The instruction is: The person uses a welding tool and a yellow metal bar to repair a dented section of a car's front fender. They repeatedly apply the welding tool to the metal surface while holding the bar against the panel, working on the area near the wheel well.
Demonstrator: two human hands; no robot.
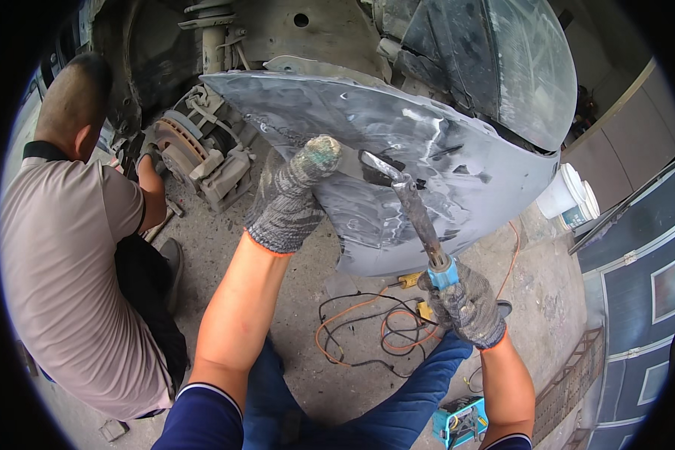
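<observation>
A scuffed grey car bumper (pixel 375 217) hangs loose in front of me, its surface smeared with white and dark patches. My left hand (pixel 292 191), in a grey knit glove, closes round its left edge with the thumb on the outer face; the other fingers are partly hidden behind it. My right hand (pixel 469 304), gloved too, grips the blue handle of a soldering iron (pixel 421 225). Its long metal barrel points up and left, and the bent tip lies over a dark spot on the bumper. Whether the tip touches is hard to tell.
At left another person (pixel 82 255) crouches by the exposed brake disc (pixel 178 142). Orange and black cables (pixel 375 330) coil on the floor below the bumper. White buckets (pixel 566 195) stand at right, a turquoise toolbox (pixel 460 421) near my leg. Above the bumper sits a headlight (pixel 532 75).
</observation>
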